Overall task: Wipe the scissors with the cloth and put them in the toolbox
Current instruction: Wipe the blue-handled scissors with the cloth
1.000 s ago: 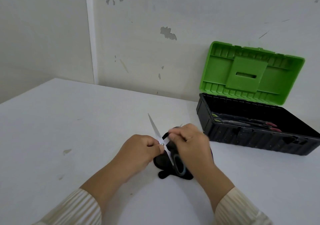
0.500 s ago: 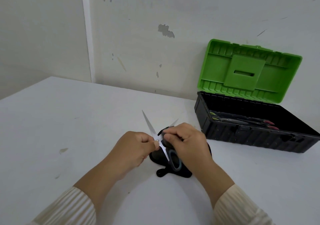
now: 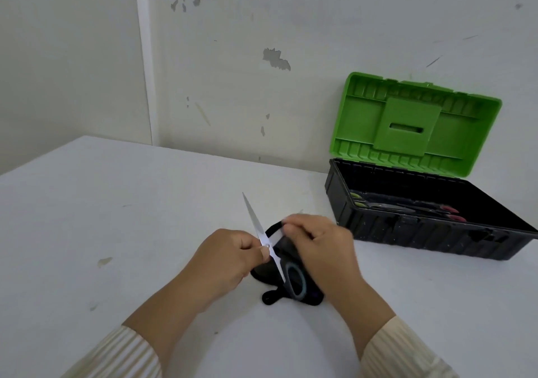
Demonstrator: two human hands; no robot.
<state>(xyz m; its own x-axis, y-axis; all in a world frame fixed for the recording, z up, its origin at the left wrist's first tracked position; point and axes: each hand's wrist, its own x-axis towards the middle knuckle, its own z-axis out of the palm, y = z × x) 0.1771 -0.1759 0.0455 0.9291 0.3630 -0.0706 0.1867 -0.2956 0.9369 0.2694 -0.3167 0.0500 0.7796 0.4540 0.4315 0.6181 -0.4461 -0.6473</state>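
steel scissors [image 3: 256, 220] pinched at pivot by left hand [image 3: 230, 258], right hand [image 3: 320, 246] pinching black cloth [image 3: 270, 296] on blade

We see a big white table [image 3: 116, 217] with small marks, a pale wall [image 3: 334, 22] behind it with chipped paint spots [image 3: 276, 58], a white strip [image 3: 146, 57] going up the wall, soft even light
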